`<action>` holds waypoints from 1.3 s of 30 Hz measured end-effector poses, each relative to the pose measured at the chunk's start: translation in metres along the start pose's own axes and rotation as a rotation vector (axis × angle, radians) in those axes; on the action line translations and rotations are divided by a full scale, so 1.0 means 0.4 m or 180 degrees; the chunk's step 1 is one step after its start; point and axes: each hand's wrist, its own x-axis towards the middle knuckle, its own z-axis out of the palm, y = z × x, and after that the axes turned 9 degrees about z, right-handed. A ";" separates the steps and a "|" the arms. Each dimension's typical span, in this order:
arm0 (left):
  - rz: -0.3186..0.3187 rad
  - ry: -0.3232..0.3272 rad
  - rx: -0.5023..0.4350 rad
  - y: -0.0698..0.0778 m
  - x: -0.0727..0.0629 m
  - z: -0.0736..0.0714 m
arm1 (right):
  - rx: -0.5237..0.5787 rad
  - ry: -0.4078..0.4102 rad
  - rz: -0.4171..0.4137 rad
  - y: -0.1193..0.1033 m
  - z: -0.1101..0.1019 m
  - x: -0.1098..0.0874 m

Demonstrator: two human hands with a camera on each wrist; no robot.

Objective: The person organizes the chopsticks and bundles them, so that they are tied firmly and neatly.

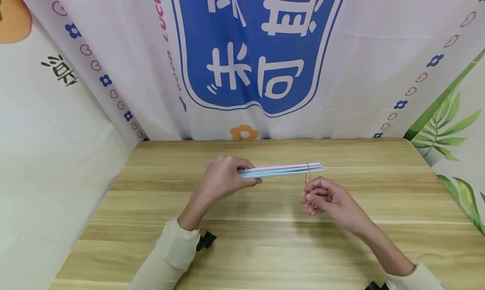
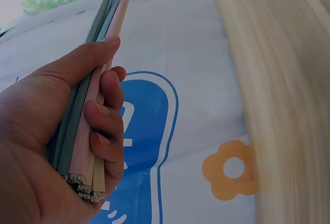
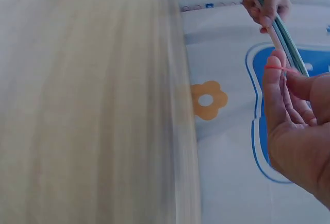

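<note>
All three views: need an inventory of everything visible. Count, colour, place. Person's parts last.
sticks: several, exact count unclear, blue, pink and cream, bundled in the left hand
rubber band: one, red, looped over the sticks near the end away from the left hand
table: one, light wood-grain, below the hands
hanging cloth: one, white with blue panel and prints, behind the table
side covering: one, whitish with dark characters, left of the table
leaf print: one group, green, right of the table
black pieces: two, black, by the wrists
sleeves: two, cream, on the forearms
left hand: one, bare, gripping the sticks
right hand: one, bare, pinching the band
</note>
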 end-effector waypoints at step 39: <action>0.0147 0.0232 0.0340 0.005 -0.001 0.029 | 0.1055 0.0571 0.0082 -0.021 0.108 -0.024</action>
